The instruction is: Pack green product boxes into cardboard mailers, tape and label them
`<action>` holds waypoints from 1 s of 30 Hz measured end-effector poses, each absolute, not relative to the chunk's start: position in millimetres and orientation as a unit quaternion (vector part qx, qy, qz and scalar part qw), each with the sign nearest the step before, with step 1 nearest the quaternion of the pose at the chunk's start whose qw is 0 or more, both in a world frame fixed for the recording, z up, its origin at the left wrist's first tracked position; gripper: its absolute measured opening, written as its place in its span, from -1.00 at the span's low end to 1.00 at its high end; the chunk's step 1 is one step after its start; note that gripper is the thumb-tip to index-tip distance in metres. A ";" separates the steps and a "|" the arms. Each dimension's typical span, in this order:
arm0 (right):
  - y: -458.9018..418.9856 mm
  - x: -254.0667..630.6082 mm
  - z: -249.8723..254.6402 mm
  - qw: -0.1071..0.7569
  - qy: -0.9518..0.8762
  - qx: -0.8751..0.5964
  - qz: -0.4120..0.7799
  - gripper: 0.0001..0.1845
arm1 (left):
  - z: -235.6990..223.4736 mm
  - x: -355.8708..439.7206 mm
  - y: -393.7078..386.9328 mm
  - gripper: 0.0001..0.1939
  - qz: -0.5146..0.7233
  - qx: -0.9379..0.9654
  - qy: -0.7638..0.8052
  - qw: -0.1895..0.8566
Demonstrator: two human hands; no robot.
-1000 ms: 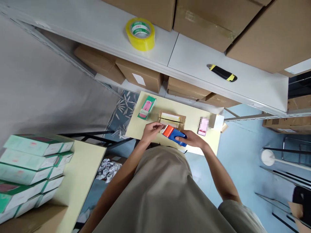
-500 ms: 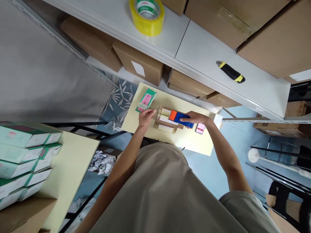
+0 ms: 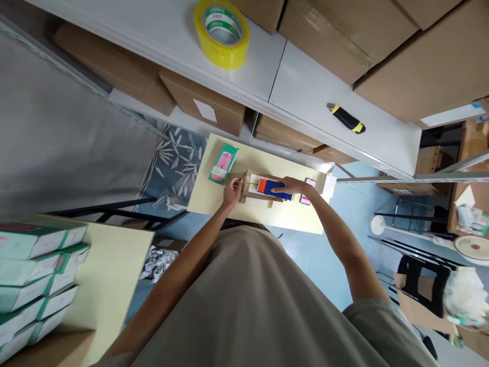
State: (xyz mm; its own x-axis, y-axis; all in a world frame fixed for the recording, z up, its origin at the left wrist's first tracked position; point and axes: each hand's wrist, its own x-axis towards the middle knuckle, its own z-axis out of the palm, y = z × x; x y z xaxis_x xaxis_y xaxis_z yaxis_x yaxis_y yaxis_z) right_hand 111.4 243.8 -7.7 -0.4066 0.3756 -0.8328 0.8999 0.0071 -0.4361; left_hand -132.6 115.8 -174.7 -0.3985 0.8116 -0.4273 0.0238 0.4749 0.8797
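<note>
A small brown cardboard box with white on its top lies on the pale yellow table. My right hand is closed round a blue and orange tape dispenser over the box, its orange end facing left. My left hand is at the box's left end, fingers pinched together. A thin strip seems to run from the dispenser towards those fingers; its end is hidden. Left of the box, beyond my left hand, lies a green carton with a pink picture. A phone lies to the right.
Above the table's far side juts a grey shelf bearing a yellow tape roll, a black and yellow utility knife and large cardboard boxes. Stacked green and white cartons stand at lower left on a second table.
My left hand has come down against the box's left end. My right hand keeps hold of the dispenser, now closer over the box. The head view has shifted slightly.
</note>
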 end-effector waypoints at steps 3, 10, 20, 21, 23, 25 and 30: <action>241.0 109.3 -7.7 0.267 0.661 0.496 -0.496 -0.29 | -163.9 -127.4 113.4 -0.58 0.404 0.305 0.735 0.451; 236.4 109.7 -0.7 0.253 0.626 0.528 -0.515 -0.29 | -142.0 -119.0 116.2 -0.77 0.403 0.378 0.718 0.424; 234.8 177.7 23.4 0.274 0.542 0.519 -0.602 -0.23 | -143.8 -118.1 121.5 -0.81 0.395 0.358 0.754 0.383; 236.1 196.5 28.4 0.281 0.536 0.520 -0.603 -0.22 | -144.4 -117.1 122.2 -0.81 0.397 0.352 0.757 0.381; 237.7 234.0 35.4 0.288 0.525 0.515 -0.613 -0.19 | -145.9 -114.8 123.8 -0.79 0.397 0.341 0.764 0.378; 237.7 263.2 34.6 0.286 0.520 0.512 -0.622 -0.17 | -147.3 -112.0 125.3 -0.78 0.387 0.333 0.775 0.373; 233.8 273.5 -0.8 0.308 0.540 0.534 -0.573 -0.22 | -147.3 -103.5 126.4 -0.77 0.349 0.335 0.810 0.330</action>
